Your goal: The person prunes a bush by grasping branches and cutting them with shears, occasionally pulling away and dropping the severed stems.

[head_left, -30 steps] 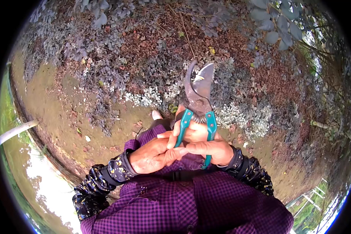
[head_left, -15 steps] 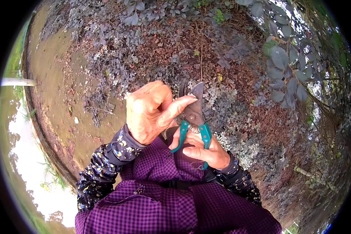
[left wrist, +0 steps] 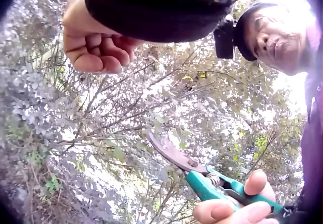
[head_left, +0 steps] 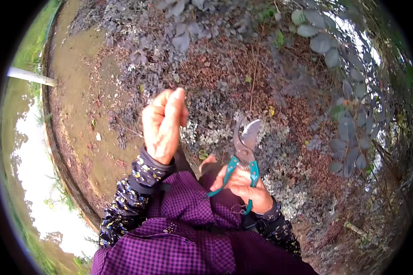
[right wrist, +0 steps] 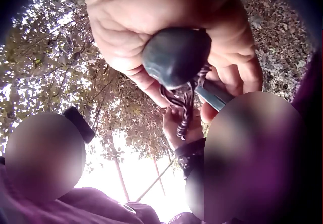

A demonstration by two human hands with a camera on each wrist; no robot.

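Note:
My right hand [head_left: 260, 198] grips a pair of pruning shears [head_left: 244, 153] with teal handles, its blades spread and pointing away from my body. In the left wrist view, thumb and fingers lie around the teal handle [left wrist: 203, 186]. A dark rounded handle end [right wrist: 174, 57] rests against the palm in the right wrist view, with a twisted cord [right wrist: 185, 110] hanging from it. My left hand [head_left: 163, 128] is raised to the left of the shears, apart from them. Its fingers [left wrist: 103, 60] are curled in, and nothing shows between them.
Low shrubs [head_left: 206, 103] with dusky leaves and dry brown litter spread ahead. A leafy branch [head_left: 348, 133] hangs at the right. Bare soil [head_left: 78, 87] lies to the left, bordered by a curb [head_left: 55, 137] with a pale post [head_left: 32, 76] beyond it.
My left hand has left the shears, passed by the blade, and moved up and left with its fingers curled. My right hand keeps hold of the shears, now a little lower and further right.

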